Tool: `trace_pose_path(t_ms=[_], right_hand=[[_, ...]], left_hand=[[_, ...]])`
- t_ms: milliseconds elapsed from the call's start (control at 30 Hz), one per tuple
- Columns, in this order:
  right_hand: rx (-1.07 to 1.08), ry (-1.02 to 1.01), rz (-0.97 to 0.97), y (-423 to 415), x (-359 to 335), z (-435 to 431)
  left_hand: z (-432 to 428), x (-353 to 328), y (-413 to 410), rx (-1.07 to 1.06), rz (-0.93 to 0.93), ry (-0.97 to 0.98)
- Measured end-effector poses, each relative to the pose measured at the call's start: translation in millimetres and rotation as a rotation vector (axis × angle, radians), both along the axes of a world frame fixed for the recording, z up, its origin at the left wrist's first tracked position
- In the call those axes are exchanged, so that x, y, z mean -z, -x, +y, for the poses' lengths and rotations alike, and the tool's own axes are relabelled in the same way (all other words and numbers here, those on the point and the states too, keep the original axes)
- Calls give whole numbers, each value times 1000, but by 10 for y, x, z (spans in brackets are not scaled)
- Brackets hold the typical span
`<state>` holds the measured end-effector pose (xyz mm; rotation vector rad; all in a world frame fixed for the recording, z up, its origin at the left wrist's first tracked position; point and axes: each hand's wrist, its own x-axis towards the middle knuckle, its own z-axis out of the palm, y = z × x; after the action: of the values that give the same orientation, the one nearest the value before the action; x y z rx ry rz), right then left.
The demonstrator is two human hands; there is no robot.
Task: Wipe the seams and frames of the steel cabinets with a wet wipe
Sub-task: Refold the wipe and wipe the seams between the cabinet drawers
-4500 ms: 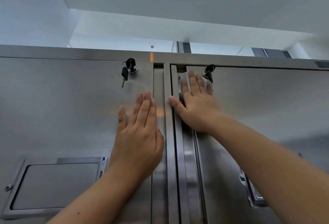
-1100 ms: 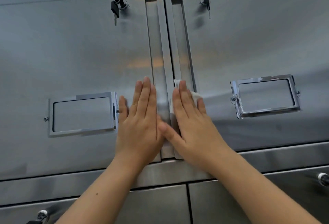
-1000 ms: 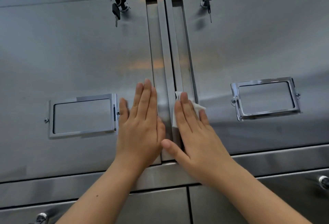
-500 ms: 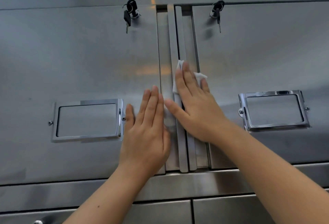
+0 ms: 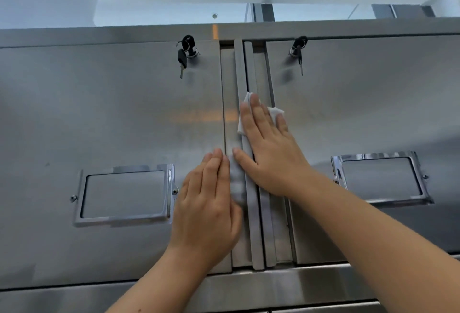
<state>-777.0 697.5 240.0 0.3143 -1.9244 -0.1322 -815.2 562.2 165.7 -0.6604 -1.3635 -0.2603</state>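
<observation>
Steel fills most of what we see: two brushed stainless-steel cabinet doors, the left door (image 5: 112, 118) and the right door (image 5: 368, 113), meet at a set of vertical steel frame strips (image 5: 240, 68) with narrow seams between them. Our right hand (image 5: 271, 153) lies flat against those strips, fingers (image 5: 256, 111) stretched out and pressing a white crumpled wet wipe (image 5: 275, 111) onto the metal; the wipe peeks out above and beside the fingertips, covering the seam at the right door's inner edge, about midway up the door. The thumb reaches left across the central strip. Our left hand (image 5: 209, 208) rests open, palm down, on the left door's right edge, fingers together and holding nothing, its fingertips just beside the right thumb.

Each door carries a rectangular chrome label holder, the left label holder (image 5: 124, 194) and the right label holder (image 5: 380, 178). Near the top, a black-headed key (image 5: 183, 60) hangs from the left door's lock, and a second key (image 5: 298, 54) from the right door's lock. A horizontal steel rail (image 5: 273, 285) runs below both doors.
</observation>
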Motion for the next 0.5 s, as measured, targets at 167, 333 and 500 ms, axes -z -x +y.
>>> trace_pose_path(t_ms=[167,333,500], right_hand=[[34,1,-6,-23,-262,2],[54,58,10,-16,-668,-94],[8,46,7,1,-499,-55]], left_hand=[[-2,-340,69,-32,-17,38],[11,-430,141,-77,-26,31],[14,-425,156,-78,2,22]])
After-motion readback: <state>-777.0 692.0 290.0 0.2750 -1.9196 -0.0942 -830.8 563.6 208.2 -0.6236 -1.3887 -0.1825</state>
